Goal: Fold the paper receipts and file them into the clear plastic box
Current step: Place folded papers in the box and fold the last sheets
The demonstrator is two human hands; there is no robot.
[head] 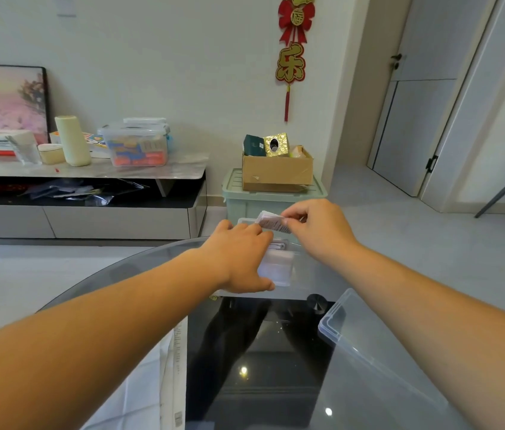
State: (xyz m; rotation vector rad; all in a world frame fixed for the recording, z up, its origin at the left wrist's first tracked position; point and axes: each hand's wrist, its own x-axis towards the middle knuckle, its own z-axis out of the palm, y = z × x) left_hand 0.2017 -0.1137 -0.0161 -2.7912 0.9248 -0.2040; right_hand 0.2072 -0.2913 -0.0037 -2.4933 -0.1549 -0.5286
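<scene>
Holding a receipt over the box on the glass counter.
Right hand pinches the folded receipt above the box; left hand grips the box, thumb on its near edge.

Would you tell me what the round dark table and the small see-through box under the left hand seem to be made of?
The round dark table looks like glossy glass: it mirrors lights and its rim is translucent. The small see-through box, gripped by the left hand, is probably plastic: clear, slightly milky walls.
</scene>
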